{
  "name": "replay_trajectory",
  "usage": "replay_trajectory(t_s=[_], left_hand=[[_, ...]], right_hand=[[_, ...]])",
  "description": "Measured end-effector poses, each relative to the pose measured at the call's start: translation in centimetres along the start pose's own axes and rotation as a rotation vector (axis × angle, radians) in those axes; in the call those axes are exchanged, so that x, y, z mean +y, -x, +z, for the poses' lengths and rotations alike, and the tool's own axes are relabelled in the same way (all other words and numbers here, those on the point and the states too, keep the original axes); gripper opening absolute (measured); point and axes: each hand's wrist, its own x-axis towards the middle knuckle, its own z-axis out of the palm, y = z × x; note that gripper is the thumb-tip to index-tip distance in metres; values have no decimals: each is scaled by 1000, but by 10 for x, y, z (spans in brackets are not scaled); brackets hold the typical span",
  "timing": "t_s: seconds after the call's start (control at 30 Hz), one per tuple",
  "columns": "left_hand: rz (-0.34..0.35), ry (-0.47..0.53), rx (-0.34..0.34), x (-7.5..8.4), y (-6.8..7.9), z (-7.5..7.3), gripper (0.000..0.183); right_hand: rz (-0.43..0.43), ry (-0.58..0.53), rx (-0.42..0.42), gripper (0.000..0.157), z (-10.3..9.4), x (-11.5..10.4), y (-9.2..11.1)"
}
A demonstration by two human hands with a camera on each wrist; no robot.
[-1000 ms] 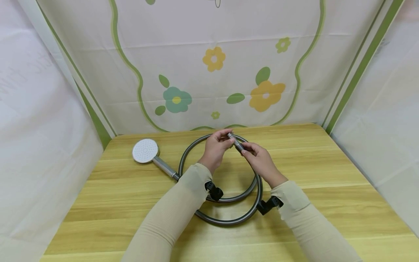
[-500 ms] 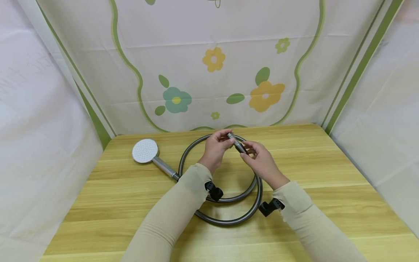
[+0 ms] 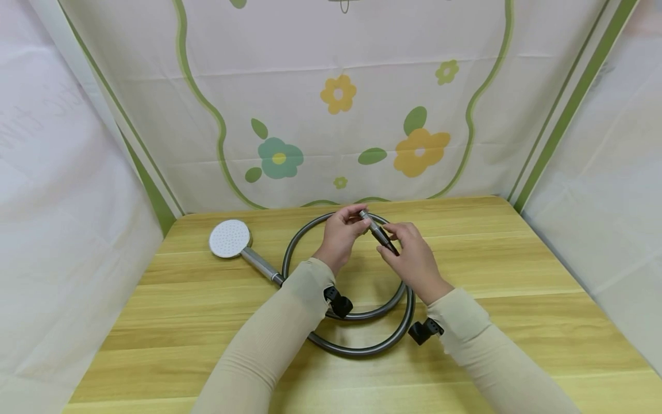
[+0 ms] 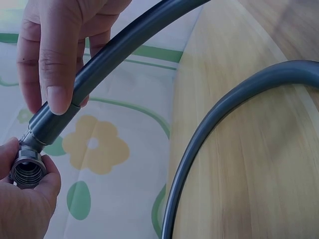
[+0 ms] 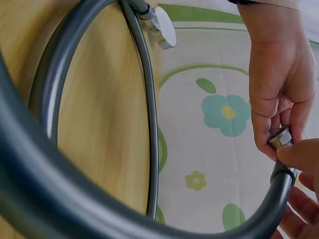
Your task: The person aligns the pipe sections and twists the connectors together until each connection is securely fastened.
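My left hand [image 3: 340, 237] pinches the metal connector nut [image 4: 28, 170] at the free end of a dark grey shower hose [image 3: 362, 351]. Threads show inside the nut in the left wrist view. Just below it, my right hand [image 3: 416, 261] has the hose's dark end sleeve [image 4: 52, 123] between thumb and fingers. The nut sits at an angle to the sleeve. The rest of the hose lies looped on the table under both arms. At the left, a shower head [image 3: 230, 238] with a white spray face lies joined to the hose's other end.
The wooden table [image 3: 517, 345] carries the hose and shower head. A flower-printed cloth [image 3: 289, 69] stands behind its far edge, with white cloth sides at left and right. Black camera mounts [image 3: 338, 302] sit at both wrists.
My right hand's fingers have loosened and shifted down along the hose sleeve, baring more of it. My left hand has stayed at the nut. The shower head has not moved.
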Motion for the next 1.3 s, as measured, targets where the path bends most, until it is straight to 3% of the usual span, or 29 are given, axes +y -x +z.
replay_trajectory(t_s=[0.5, 1.3], left_hand=[[-3, -6, 4, -1, 0, 1, 36], [-8, -45, -11, 0, -1, -1, 36]], right_hand=[[-32, 45, 56, 40, 8, 0, 1], [-37, 10, 89, 32, 12, -3, 0]])
